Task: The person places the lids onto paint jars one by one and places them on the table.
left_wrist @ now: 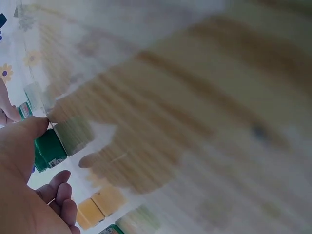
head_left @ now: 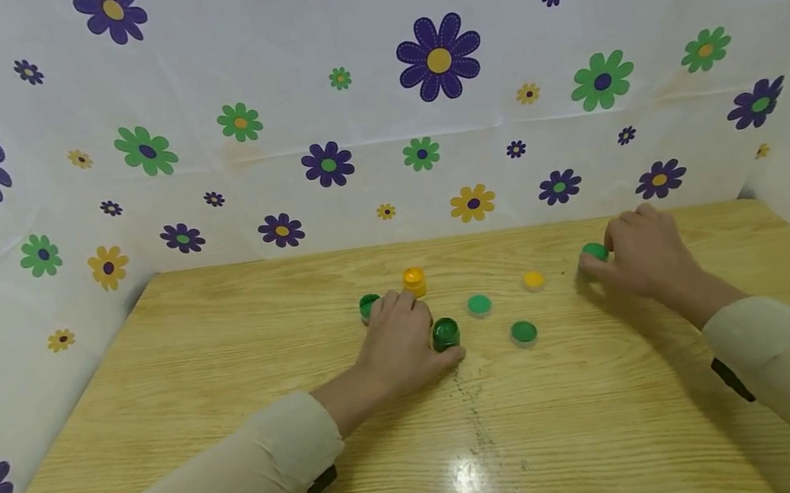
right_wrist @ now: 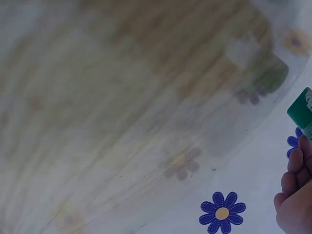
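Observation:
My left hand (head_left: 399, 346) grips an uncapped dark green paint jar (head_left: 446, 335) standing on the table, with the thumb at its near side. In the left wrist view the thumb touches this green jar (left_wrist: 50, 148), and several fingertips are curled beside it. At the right, my right hand (head_left: 646, 251) holds another green paint jar (head_left: 594, 252) between thumb and fingers. Only the edge of this jar (right_wrist: 302, 109) shows in the right wrist view, with a printed label. Behind my left fingers stand an open green jar (head_left: 369, 306) and an open yellow jar (head_left: 414, 281).
Between the hands lie a light green lid (head_left: 479, 306), a yellow lid (head_left: 533, 282) and a dark green lid (head_left: 524, 333). The wooden table (head_left: 576, 422) ends at a white flowered cloth (head_left: 363, 117) at the back and sides.

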Action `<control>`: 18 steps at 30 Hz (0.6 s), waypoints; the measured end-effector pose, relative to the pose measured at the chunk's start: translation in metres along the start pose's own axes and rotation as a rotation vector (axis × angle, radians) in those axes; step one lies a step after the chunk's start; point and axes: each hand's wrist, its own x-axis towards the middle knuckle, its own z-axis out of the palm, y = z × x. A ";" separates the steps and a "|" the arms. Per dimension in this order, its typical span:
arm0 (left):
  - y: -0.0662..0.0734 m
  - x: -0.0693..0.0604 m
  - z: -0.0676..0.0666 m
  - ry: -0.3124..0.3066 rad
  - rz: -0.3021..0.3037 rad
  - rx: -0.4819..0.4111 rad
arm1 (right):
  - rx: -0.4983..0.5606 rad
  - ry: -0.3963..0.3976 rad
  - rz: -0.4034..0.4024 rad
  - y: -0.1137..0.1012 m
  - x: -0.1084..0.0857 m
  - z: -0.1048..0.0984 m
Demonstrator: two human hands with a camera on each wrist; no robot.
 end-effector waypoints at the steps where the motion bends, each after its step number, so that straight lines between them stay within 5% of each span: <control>1: 0.000 0.000 0.000 -0.001 0.004 -0.001 | -0.001 -0.008 0.011 0.001 0.003 0.000; 18: 0.001 0.001 0.002 -0.008 0.022 -0.008 | 0.009 -0.018 0.084 0.007 0.020 0.013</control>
